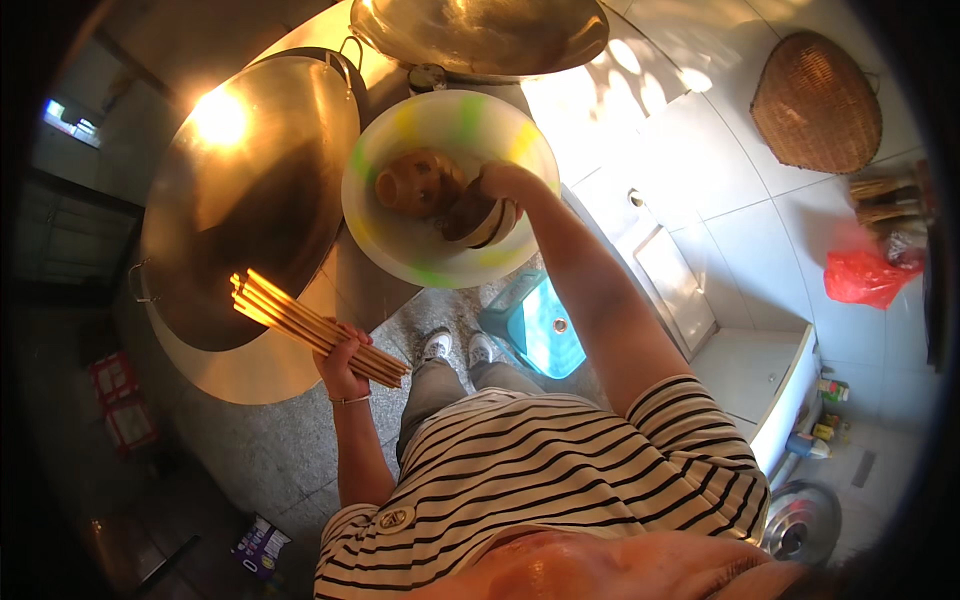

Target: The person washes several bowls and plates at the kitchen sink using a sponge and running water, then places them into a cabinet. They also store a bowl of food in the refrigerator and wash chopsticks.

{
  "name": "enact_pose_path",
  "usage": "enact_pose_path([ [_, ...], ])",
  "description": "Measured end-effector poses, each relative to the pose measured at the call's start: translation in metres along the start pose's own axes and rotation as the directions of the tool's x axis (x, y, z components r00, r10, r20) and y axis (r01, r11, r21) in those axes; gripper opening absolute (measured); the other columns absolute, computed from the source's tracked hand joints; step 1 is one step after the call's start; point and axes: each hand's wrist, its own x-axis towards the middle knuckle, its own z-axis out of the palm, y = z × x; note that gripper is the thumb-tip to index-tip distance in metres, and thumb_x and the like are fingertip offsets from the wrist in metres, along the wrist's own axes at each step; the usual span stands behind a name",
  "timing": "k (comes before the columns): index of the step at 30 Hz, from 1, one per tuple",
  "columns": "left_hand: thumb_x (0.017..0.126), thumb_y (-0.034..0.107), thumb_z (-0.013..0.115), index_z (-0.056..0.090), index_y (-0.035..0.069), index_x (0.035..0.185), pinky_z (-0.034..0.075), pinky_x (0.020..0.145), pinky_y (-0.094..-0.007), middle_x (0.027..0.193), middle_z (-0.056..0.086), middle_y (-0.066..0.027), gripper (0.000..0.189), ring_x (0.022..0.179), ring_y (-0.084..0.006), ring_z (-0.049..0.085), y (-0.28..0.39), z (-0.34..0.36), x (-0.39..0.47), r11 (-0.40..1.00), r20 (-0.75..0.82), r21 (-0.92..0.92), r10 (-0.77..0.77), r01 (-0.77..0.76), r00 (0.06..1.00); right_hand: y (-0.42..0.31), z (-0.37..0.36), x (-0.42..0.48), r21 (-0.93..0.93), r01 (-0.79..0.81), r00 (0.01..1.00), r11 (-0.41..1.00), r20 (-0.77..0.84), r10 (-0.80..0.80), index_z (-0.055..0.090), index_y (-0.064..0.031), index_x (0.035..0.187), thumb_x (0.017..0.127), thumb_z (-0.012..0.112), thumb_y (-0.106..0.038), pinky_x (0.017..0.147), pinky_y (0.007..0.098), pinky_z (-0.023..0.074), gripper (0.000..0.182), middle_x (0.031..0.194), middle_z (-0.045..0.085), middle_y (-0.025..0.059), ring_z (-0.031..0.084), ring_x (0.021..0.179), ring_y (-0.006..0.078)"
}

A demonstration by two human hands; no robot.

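My left hand point(346, 360) grips a bundle of several wooden chopsticks point(300, 322), which slants across the space left of my legs. My right hand point(504, 187) reaches into a pale basin point(450, 271) with green and yellow patches and grips the rim of a bowl point(491, 227). Part of that bowl is hidden by my fingers, and whether a second one is stacked with it I cannot tell. Left of it in the basin, a brown bowl point(409, 184) lies tipped over. The basin's inside is slightly blurred.
A large metal wok point(247, 202) leans left of the basin, and another wok point(480, 37) is beyond it. A blue plastic stool point(536, 330) stands by my feet. Right are a white-tiled counter point(675, 165), a woven basket point(817, 105) and a red plastic bag point(870, 277).
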Motion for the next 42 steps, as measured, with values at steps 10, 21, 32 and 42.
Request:
enact_pose_path([
  [10, 0.061, -0.006, 0.054, 0.042, 0.0, 0.101, 0.047, 0.061, -0.0343, 0.074, 0.053, -0.0095, 0.042, 0.063, -0.0195, 0.054, 0.007, 0.023, 0.067, 0.999, 0.229, 0.028, -0.029, 0.023, 0.973, 0.03, -0.02, -0.034, -0.127, 0.282, 0.629, 0.951, -0.724, -0.283, 0.052, -0.0042, 0.113, 0.066, 0.069, -0.028, 0.091, 0.0356, 0.0382, 0.055, 0.113, 0.053, 0.0142, 0.044, 0.111, 0.0271],
  [21, 0.061, -0.008, 0.052, 0.042, 0.001, 0.102, 0.048, 0.063, -0.0335, 0.075, 0.052, -0.0092, 0.043, 0.065, -0.0189, 0.053, 0.016, 0.029, 0.103, 0.98, 0.354, 0.069, -0.197, 0.185, 0.914, 0.065, 0.109, -0.08, 0.945, 0.301, 0.935, -0.13, -0.265, 0.236, 0.052, 0.0004, 0.104, 0.062, 0.057, 0.005, 0.07, 0.0451, 0.052, 0.042, 0.091, 0.059, 0.0143, 0.061, 0.079, 0.0321],
  [32, 0.062, -0.009, 0.05, 0.043, 0.002, 0.103, 0.047, 0.064, -0.0336, 0.077, 0.052, -0.0095, 0.043, 0.066, -0.019, 0.052, 0.029, 0.032, 0.109, 0.961, 0.519, 0.106, -0.272, 0.255, 0.81, 0.041, 0.172, -0.141, 0.789, 0.525, 0.812, -0.32, -0.35, 0.468, 0.035, 0.0032, 0.108, 0.055, 0.053, 0.017, 0.074, 0.0367, 0.0467, 0.057, 0.083, 0.053, 0.0127, 0.055, 0.071, 0.0248],
  [42, 0.064, -0.009, 0.048, 0.046, 0.007, 0.104, 0.044, 0.068, -0.0323, 0.079, 0.05, -0.0075, 0.043, 0.07, -0.0172, 0.05, 0.033, 0.052, 0.083, 0.908, 0.693, 0.225, -0.404, 0.352, 0.598, 0.096, 0.295, -0.22, 0.644, 0.686, 0.662, -0.34, -0.356, 0.66, 0.051, 0.001, 0.091, 0.066, 0.05, 0.013, 0.06, 0.0324, 0.0499, 0.028, 0.067, 0.055, 0.0095, 0.057, 0.061, 0.021],
])
